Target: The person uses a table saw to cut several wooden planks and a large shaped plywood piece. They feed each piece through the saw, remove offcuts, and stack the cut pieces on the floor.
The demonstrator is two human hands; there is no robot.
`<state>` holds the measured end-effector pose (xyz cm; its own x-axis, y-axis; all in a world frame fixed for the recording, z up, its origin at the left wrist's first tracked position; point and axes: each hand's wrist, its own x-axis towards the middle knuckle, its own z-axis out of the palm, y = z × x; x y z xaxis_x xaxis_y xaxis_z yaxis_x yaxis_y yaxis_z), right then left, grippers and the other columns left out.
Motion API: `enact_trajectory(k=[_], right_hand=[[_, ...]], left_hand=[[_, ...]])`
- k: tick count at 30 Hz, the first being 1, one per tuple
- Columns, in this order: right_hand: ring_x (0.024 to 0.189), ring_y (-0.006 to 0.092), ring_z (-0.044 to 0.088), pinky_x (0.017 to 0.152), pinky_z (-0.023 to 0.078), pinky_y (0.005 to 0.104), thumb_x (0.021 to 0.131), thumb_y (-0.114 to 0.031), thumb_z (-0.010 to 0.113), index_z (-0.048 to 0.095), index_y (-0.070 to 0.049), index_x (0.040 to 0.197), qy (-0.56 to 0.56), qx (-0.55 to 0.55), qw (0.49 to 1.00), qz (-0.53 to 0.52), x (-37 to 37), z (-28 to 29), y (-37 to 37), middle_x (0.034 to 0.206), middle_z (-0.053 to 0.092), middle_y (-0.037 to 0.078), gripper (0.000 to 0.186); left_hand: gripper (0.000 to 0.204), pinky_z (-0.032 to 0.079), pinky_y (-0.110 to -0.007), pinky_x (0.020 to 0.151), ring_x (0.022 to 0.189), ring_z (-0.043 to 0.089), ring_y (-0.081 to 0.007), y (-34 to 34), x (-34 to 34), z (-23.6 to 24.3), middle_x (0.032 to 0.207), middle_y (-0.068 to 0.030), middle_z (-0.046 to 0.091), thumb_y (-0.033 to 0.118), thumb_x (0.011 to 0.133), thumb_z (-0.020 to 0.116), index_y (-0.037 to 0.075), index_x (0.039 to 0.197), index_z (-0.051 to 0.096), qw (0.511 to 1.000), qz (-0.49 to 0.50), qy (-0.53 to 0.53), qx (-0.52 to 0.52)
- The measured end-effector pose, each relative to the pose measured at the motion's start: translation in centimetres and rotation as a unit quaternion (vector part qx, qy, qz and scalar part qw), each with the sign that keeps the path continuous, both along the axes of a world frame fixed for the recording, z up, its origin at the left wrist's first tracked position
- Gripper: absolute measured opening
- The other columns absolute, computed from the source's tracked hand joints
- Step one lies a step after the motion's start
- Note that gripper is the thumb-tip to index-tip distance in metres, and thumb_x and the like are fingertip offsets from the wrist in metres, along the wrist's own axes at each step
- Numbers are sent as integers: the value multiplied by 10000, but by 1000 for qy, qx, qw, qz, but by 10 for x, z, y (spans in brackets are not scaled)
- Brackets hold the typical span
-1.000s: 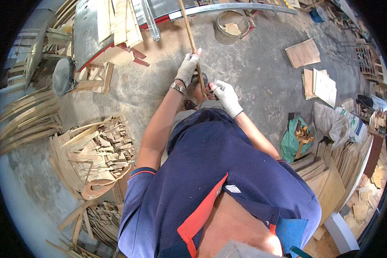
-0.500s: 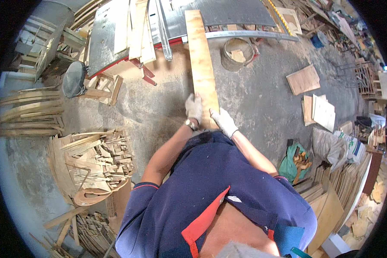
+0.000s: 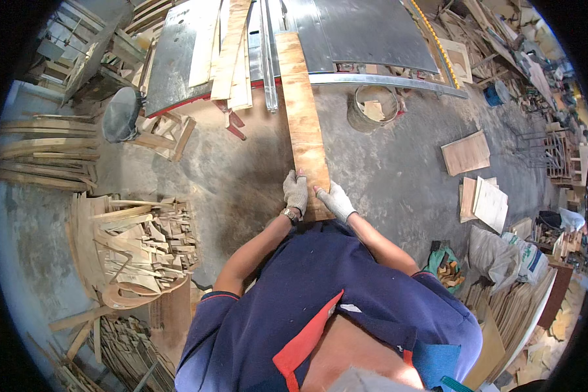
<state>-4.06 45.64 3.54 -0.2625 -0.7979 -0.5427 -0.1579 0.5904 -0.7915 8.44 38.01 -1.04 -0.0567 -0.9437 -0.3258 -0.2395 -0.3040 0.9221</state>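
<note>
Clasping opposite edges of a long wooden board (image 3: pixel 304 117) near its close end, the gloved left grip (image 3: pixel 295 190) and right grip (image 3: pixel 335 200) point it forward, its far end overlapping the metal tabletop (image 3: pixel 369 32) in view.

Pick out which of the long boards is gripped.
The mottled tan plank between the left hand and right hand; the paler boards left of it lie on the metal-topped table, untouched.
</note>
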Motion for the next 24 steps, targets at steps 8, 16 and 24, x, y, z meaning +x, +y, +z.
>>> enact_trajectory(k=[8,16,24], right_hand=[[1004,223,653,834,540,351,914,-300,698,345,-62,1416,-80,90,988,94,-5,24,16,1186,646,111,659],[945,212,651,783,597,386,999,-225,597,348,-168,1427,-493,52,865,-73,13,29,23,1252,583,57,498],[863,236,671,728,573,391,1002,-448,544,569,-66,1262,-288,-33,956,-35,0,21,41,1086,671,80,463]], left_hand=[[383,454,-400,693,684,511,-273,-27,-7,21,765,-171,614,337,1002,535,-16,855,553,997,-6,-76,-17],[503,475,-351,685,716,592,-194,-35,-3,12,782,-86,644,457,1004,521,-28,937,633,996,-38,-62,53],[446,529,-363,681,748,621,-178,-15,-22,8,910,-44,653,486,1005,484,74,1104,626,891,-134,251,353]])
